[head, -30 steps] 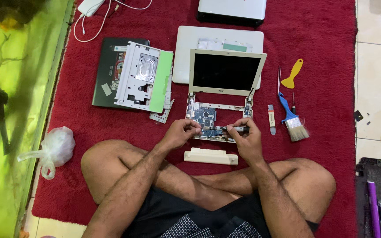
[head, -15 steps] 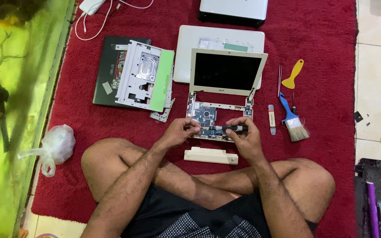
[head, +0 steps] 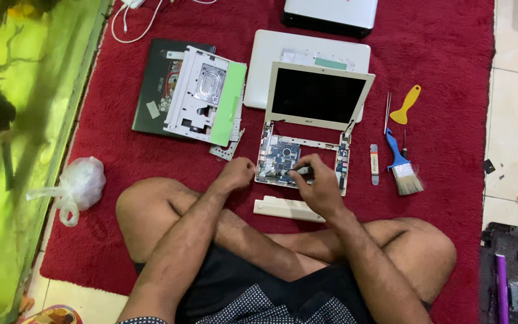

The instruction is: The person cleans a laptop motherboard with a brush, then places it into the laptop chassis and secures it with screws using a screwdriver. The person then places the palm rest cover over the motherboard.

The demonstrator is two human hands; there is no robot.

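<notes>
Downward, both forearms are extended from a cross-legged seat on the floor toward an opened small laptop (head: pixel 304 157), whose base lies bared with its blue circuit board (head: pixel 283 153) exposed and its screen (head: pixel 318 96) tilted up behind. The left hand (head: pixel 238 174) is curled loosely and set against the left edge of the base, with nothing seen to be gripped in it. The right hand (head: pixel 319 183) is closed around a small dark tool (head: pixel 295 172), whose tip is laid over the board.

Just before the knees, a long white strip (head: pixel 289 209) is placed on the red carpet (head: pixel 121 156). To the right of the laptop, a paintbrush with a blue handle (head: pixel 401 165), a yellow pry tool (head: pixel 407 105) and a small silver bar (head: pixel 375 164) are laid near one another. To the left, a white and green casing part (head: pixel 205 96) is rested on a dark closed laptop (head: pixel 154 90). A white laptop (head: pixel 307 57) is placed behind the screen. A knotted clear plastic bag (head: pixel 79 183) is set at the carpet's left edge, beside a green glass tank (head: pixel 25 120). Pale tiles (head: pixel 508 120) are seen at the right.
</notes>
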